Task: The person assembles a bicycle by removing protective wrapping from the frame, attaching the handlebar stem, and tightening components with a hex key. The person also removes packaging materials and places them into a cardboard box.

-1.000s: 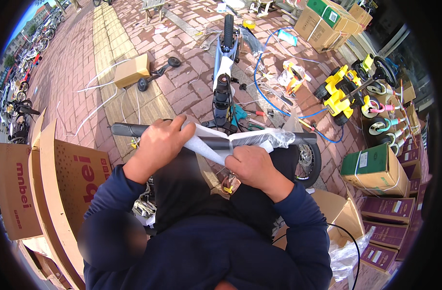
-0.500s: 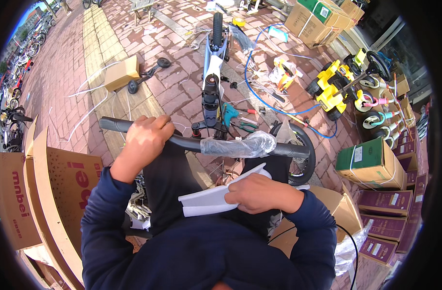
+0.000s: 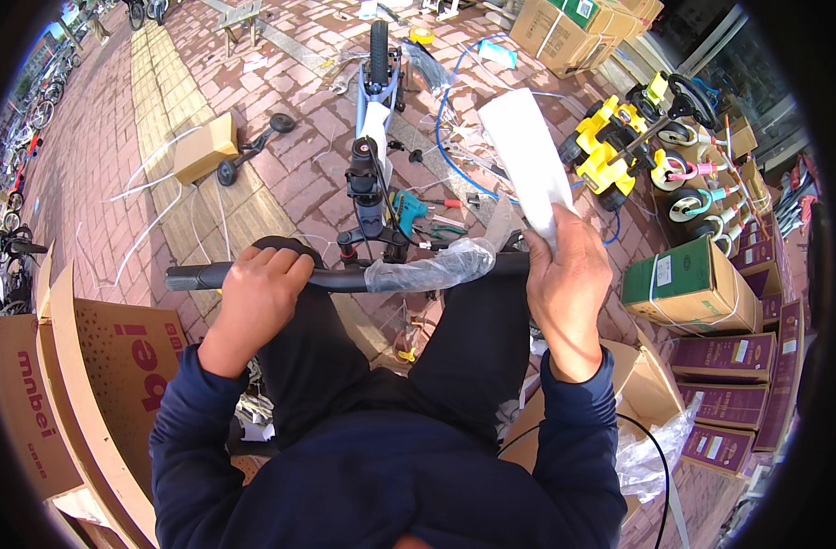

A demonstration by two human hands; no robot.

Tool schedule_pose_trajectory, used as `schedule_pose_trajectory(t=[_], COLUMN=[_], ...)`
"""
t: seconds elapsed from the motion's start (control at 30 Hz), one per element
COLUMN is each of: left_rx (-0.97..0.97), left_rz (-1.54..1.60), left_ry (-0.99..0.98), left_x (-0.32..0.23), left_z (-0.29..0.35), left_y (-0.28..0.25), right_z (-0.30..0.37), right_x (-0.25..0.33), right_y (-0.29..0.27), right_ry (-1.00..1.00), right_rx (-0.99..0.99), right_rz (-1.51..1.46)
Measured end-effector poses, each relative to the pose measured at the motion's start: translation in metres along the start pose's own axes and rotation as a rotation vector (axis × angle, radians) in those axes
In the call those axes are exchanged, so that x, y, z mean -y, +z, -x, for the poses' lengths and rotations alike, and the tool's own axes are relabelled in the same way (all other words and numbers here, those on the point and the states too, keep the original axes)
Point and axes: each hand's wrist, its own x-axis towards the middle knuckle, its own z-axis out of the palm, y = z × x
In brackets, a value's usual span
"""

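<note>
My left hand grips the left side of a black bicycle handlebar that runs across in front of me. A clear plastic wrap still covers the bar's middle right. My right hand holds a white foam sheet upright, lifted off the bar at its right end. Beyond the bar, the bicycle's stem and pale blue frame stretch away over the brick paving. My dark trousers and blue sleeves fill the lower picture.
A large open cardboard box stands at my left. A green-topped carton and purple boxes lie at right, near yellow ride-on toys. Tools, a blue cable, a small box and training wheels litter the paving.
My right hand has pulled the white sheet off the handlebar and raised it from my lap to the right. My left hand has kept its grip on the bar.
</note>
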Motion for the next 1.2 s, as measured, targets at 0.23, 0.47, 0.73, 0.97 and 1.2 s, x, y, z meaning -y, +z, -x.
schedule_pose_trajectory(t=[0.23,0.47,0.73,0.97,1.2], left_rx=[-0.108,-0.051,0.005,0.068,-0.153], left_rz=[-0.019,0.041,0.152,0.452,1.634], left_ry=[0.011,0.011,-0.031,-0.172,-0.176], left_x=[-0.005,-0.01,-0.017,-0.032,-0.056], left_z=[0.008,0.01,0.013,0.004,-0.018], left_y=[0.004,0.0,-0.009,0.0,0.003], right_z=[0.007,-0.003,-0.049,-0.059,-0.061], right_x=[0.013,-0.012,-0.057,-0.032,0.067], right_y=[0.033,0.015,-0.016,-0.011,0.023], right_ry=[-0.183,0.205,0.455,0.226,0.172], right_rx=[0.471,0.571,-0.369,-0.085,0.265], right_rz=[-0.104,-0.731,-2.036,-2.393,-1.905])
